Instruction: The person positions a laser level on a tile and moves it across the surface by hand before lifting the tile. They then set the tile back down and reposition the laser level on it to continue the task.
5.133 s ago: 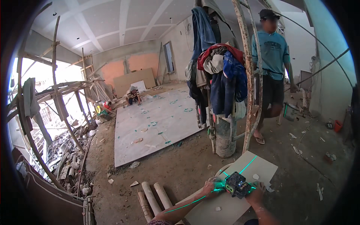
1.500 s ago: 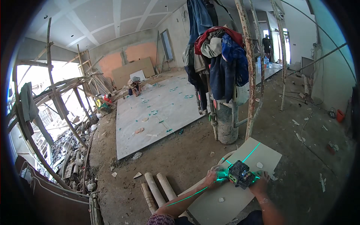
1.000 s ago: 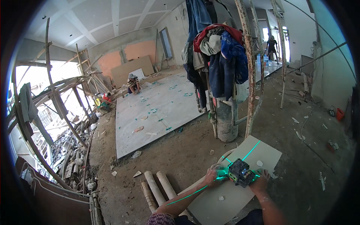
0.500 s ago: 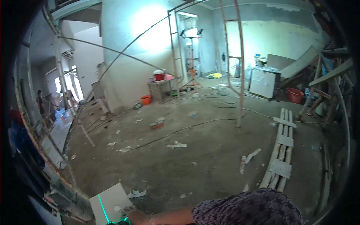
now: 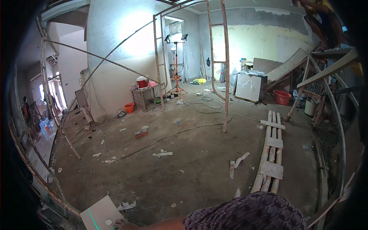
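My right hand (image 5: 124, 225) reaches in at the lower edge, its arm coming leftward out of a dark patterned sleeve (image 5: 245, 212). Its fingers look outstretched, resting at the right edge of a pale flat board (image 5: 100, 209); the lower part of the hand is cut off by the frame. A bright green line (image 5: 93, 218) runs across the board, and a small whitish chip (image 5: 109, 222) lies on it close to the fingertips. My left hand does not show.
Scaffold frames (image 5: 225, 76) stand ahead and at left. Bound poles (image 5: 271, 153) lie at right, and a cable (image 5: 168, 138) crosses the littered floor. Beyond are a lit tripod lamp (image 5: 176, 61), a red basin (image 5: 282, 97) and an orange bucket (image 5: 129, 107). A person (image 5: 326, 23) crouches on a raised platform.
The view has shifted, so the room sits further left in the picture. The board and my right hand appear lower and further left. A dark device with green light has left the frame.
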`<state>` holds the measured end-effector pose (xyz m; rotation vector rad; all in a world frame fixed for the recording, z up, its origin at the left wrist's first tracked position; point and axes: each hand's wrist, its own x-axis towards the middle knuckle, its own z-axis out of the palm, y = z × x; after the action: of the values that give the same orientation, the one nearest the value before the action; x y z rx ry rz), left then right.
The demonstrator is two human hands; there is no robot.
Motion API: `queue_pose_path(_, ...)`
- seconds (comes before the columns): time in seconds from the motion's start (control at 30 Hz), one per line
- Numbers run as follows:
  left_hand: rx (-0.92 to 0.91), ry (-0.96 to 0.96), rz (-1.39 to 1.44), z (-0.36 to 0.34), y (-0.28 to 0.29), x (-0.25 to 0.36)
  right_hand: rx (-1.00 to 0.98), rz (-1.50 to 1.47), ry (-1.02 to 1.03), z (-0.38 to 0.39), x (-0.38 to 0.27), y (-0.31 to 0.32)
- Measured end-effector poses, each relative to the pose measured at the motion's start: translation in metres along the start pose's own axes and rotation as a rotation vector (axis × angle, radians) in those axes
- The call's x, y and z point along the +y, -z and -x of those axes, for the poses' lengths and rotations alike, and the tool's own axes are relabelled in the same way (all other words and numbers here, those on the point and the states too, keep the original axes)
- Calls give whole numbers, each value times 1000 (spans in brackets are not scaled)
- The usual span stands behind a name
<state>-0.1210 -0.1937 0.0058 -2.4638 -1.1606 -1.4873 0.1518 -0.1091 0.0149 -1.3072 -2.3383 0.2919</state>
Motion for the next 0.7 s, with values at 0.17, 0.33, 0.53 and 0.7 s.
queue_pose_path(0.17,5,-7,6,-1,2,-3,36,52,21,-1,2,-4)
queue_pose_path(0.33,13,-9,8,4,5,-10,288,-78,-29,9,-15,17)
queue_pose_path(0.53,21,-20,22,4,8,-14,80,-27,0,9,-16,26)
queue_pose_path(0.7,25,-29,51,5,8,-18,201,23,58,8,-10,14)
